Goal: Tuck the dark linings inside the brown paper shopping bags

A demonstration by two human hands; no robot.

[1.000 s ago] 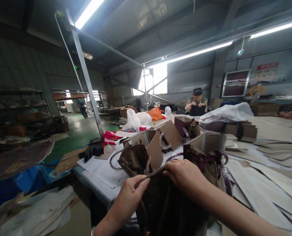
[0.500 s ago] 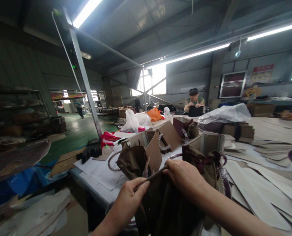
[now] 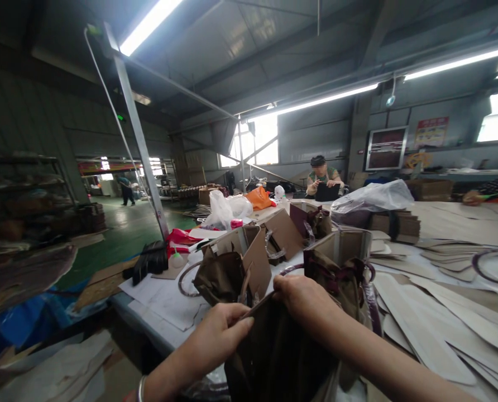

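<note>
The left hand and right hand each pinch the top edge of a dark brown bag, which is just below them. This looks like straightening the edge; the next move likely needs a firm hold.

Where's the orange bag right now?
In the head view, the orange bag is near the centre, beyond the right hand and just right of the white plastic.

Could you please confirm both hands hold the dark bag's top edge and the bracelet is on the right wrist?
No: the head view shows the bracelet on the left wrist. The left hand and right hand hold the dark bag by its top edge.
</note>
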